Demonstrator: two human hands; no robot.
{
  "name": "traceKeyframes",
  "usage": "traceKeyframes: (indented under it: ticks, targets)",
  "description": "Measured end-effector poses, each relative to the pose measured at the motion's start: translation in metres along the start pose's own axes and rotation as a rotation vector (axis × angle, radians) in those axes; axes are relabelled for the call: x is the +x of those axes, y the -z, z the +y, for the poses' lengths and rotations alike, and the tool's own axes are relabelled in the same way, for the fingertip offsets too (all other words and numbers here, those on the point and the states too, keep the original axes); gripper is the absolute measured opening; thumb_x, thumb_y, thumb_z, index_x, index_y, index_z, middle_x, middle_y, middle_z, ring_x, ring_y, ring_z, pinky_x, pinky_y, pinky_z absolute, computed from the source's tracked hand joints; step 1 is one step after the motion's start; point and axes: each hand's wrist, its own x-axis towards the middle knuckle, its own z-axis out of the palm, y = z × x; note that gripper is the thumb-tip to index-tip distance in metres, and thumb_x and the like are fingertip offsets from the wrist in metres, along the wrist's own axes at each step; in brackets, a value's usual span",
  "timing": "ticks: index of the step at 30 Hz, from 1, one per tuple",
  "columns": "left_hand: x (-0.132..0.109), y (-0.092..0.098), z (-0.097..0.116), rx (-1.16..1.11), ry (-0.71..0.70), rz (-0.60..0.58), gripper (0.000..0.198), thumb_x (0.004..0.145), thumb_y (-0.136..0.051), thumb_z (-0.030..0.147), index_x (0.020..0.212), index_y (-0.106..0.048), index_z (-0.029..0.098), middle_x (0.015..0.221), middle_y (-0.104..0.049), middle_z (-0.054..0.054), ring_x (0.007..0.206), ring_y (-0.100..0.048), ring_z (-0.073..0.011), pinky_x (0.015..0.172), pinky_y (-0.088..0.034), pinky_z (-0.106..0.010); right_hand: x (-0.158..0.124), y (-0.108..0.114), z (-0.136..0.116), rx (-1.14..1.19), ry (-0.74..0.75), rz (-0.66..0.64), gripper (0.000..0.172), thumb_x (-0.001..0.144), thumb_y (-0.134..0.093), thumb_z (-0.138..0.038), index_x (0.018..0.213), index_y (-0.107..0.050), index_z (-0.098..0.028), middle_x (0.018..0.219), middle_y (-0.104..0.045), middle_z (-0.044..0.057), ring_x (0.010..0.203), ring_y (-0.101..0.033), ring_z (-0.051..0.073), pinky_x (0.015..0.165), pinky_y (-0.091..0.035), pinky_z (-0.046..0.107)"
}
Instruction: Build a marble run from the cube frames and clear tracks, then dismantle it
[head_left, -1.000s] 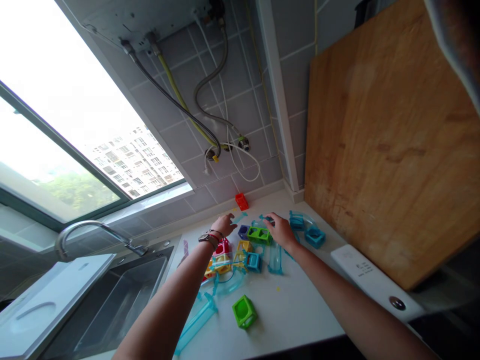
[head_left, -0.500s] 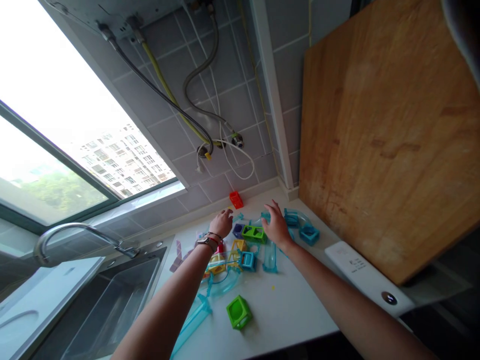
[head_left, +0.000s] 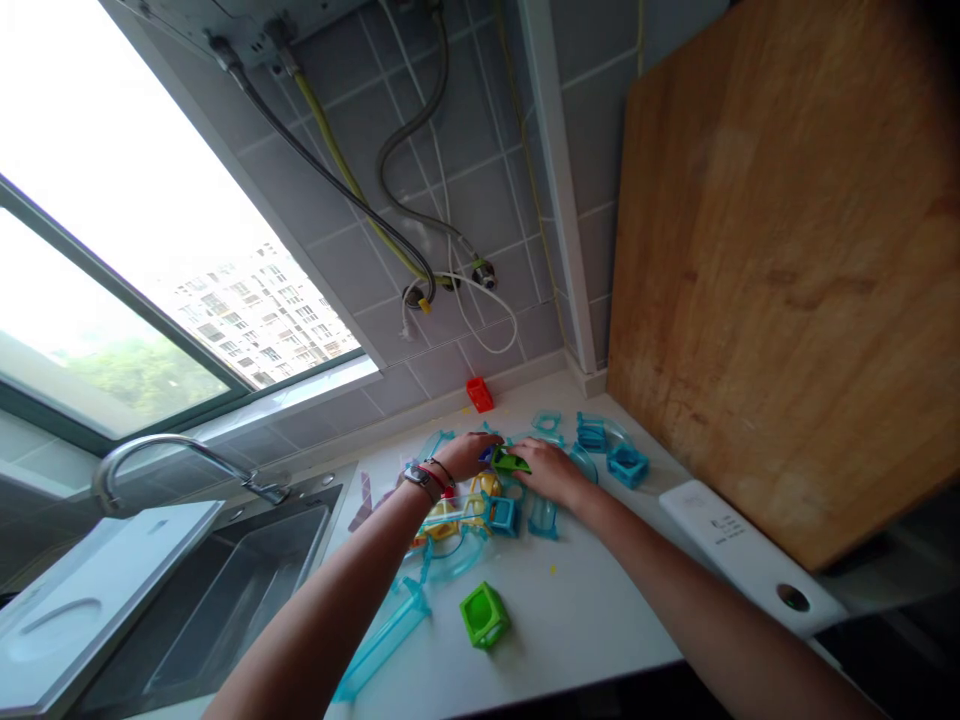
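My left hand [head_left: 466,456], with a watch and a red band at the wrist, is closed around the end of a short row of toy blocks, where a purple block [head_left: 487,455] shows. My right hand [head_left: 551,470] grips the green block [head_left: 511,460] at the other end of the row. The fingers partly hide both blocks. Just in front lie yellow blocks [head_left: 444,522] and a blue block [head_left: 503,515]. A loose green block [head_left: 485,614] rests nearer the counter's front edge.
Clear blue track pieces [head_left: 384,640] lie about the white counter [head_left: 570,620]. A red block [head_left: 480,394] stands by the wall. To the left is a sink [head_left: 225,610] with a faucet [head_left: 180,445]. At right are a wooden board [head_left: 765,270] and a white device [head_left: 750,555].
Both hands have come together and closed on the purple and green block row, which has tilted from lying flat. The view has shifted slightly.
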Motion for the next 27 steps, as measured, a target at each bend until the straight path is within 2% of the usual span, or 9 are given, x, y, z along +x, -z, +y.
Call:
traceKeyframes:
  ticks: [4, 7, 12, 15, 18, 24, 27]
  targets:
    - [-0.003, 0.005, -0.001, -0.044, -0.011, 0.052, 0.055, 0.077, -0.066, 0.012, 0.13, -0.06, 0.024, 0.125, -0.069, -0.008, 0.111, -0.066, -0.0239, 0.099, -0.049, -0.033, 0.0, 0.001, -0.001, 0.019, -0.032, 0.007, 0.033, 0.081, -0.072, -0.021, 0.114, -0.073, -0.025, 0.114, -0.07, 0.007, 0.106, -0.064, 0.024, 0.096, -0.047, 0.034]
    - [-0.004, 0.006, -0.006, -0.077, 0.007, 0.081, 0.062, 0.077, -0.067, 0.013, 0.136, -0.055, 0.026, 0.122, -0.071, -0.006, 0.108, -0.068, -0.0225, 0.097, -0.05, -0.031, 0.0, 0.002, -0.004, 0.072, -0.033, 0.048, 0.031, 0.082, -0.069, -0.02, 0.113, -0.072, -0.024, 0.113, -0.068, 0.007, 0.106, -0.063, 0.023, 0.096, -0.046, 0.032]
    - [-0.01, 0.006, -0.024, -0.105, 0.096, 0.125, 0.074, 0.074, -0.074, 0.015, 0.142, -0.047, 0.025, 0.121, -0.072, -0.007, 0.107, -0.069, -0.0229, 0.093, -0.052, -0.031, 0.002, 0.008, -0.007, 0.216, -0.068, 0.218, 0.023, 0.082, -0.066, -0.023, 0.105, -0.068, -0.02, 0.109, -0.065, 0.009, 0.101, -0.062, 0.024, 0.094, -0.047, 0.035]
    - [-0.016, 0.003, -0.03, -0.1, 0.117, 0.117, 0.063, 0.074, -0.073, 0.015, 0.134, -0.056, 0.025, 0.121, -0.072, -0.007, 0.107, -0.068, -0.0225, 0.094, -0.052, -0.031, 0.006, 0.011, -0.004, 0.354, -0.123, 0.354, 0.02, 0.084, -0.063, -0.031, 0.102, -0.063, -0.02, 0.105, -0.064, 0.008, 0.095, -0.062, 0.023, 0.089, -0.049, 0.036]
    - [-0.016, -0.001, -0.028, -0.081, 0.104, 0.091, 0.049, 0.074, -0.07, 0.013, 0.122, -0.066, 0.026, 0.12, -0.071, -0.006, 0.103, -0.068, -0.0212, 0.095, -0.051, -0.031, 0.01, 0.008, 0.001, 0.533, -0.183, 0.436, 0.024, 0.086, -0.062, -0.04, 0.1, -0.06, -0.021, 0.101, -0.065, 0.006, 0.087, -0.064, 0.02, 0.081, -0.052, 0.033]
    - [-0.009, -0.006, -0.021, -0.043, 0.108, 0.05, 0.039, 0.072, -0.073, 0.013, 0.109, -0.073, 0.024, 0.107, -0.075, -0.006, 0.104, -0.067, -0.0249, 0.096, -0.051, -0.035, 0.013, 0.002, 0.005, 0.892, -0.305, 0.443, 0.036, 0.08, -0.064, -0.053, 0.096, -0.059, -0.022, 0.096, -0.065, 0.003, 0.077, -0.065, 0.018, 0.062, -0.053, 0.028]
    - [-0.008, -0.001, -0.015, -0.049, 0.094, 0.044, 0.043, 0.07, -0.076, 0.012, 0.112, -0.072, 0.023, 0.115, -0.073, -0.008, 0.11, -0.066, -0.0264, 0.099, -0.05, -0.037, 0.013, 0.004, 0.001, 1.025, -0.36, 0.414, 0.036, 0.078, -0.067, -0.053, 0.095, -0.06, -0.023, 0.091, -0.066, 0.001, 0.073, -0.064, 0.017, 0.056, -0.052, 0.026]
